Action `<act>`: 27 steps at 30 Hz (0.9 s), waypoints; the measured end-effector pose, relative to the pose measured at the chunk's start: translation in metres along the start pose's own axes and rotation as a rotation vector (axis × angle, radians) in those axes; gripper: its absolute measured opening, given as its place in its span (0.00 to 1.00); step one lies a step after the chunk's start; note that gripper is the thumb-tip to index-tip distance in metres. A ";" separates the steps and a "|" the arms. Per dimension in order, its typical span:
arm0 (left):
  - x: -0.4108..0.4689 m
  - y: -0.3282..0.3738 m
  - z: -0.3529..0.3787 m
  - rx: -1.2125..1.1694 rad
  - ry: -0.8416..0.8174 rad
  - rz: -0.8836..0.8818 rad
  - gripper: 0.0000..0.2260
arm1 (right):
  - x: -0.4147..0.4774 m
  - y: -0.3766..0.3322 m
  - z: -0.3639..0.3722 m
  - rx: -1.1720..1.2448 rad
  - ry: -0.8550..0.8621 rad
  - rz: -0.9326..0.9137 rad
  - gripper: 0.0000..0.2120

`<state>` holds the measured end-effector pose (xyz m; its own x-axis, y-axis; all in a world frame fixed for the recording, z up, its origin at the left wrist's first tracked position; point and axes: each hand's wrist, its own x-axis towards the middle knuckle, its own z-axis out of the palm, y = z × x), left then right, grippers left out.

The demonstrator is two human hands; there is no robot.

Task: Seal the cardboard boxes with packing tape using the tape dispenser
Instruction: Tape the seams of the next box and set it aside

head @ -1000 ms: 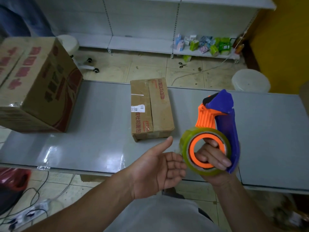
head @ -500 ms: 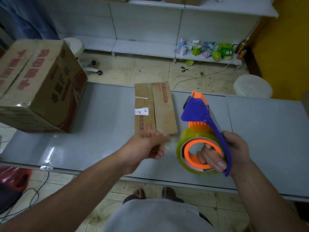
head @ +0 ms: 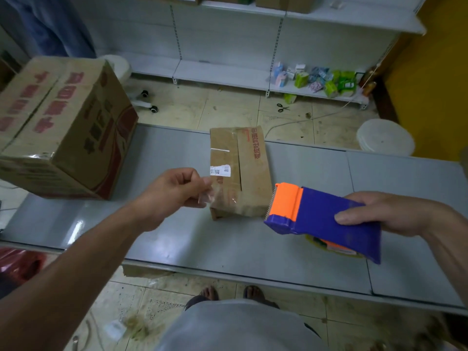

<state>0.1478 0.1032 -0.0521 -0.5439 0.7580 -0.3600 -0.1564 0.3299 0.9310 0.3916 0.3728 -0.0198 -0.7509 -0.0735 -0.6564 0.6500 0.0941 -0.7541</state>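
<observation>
Left hand (head: 174, 191) pinches, right hand (head: 395, 214) grips, both held forward.

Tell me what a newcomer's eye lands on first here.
The purple-and-orange dispenser, gripped in the right hand at right above the table, stands out most. The left hand pinches a clear tape end in front of the small box at the table's middle. A big box sits at far left.

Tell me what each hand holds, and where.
Left hand pinches the free end of the clear tape; right hand grips the tape dispenser by its purple rear.
</observation>
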 end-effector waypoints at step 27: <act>0.023 -0.072 0.001 -0.160 0.199 -0.123 0.12 | 0.069 -0.065 -0.022 -0.500 0.068 0.332 0.36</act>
<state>0.1472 0.0974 -0.1275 -0.6617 0.5870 -0.4666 -0.3508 0.3076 0.8845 0.2952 0.3834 -0.0155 -0.5334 0.1019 -0.8397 0.7297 0.5575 -0.3958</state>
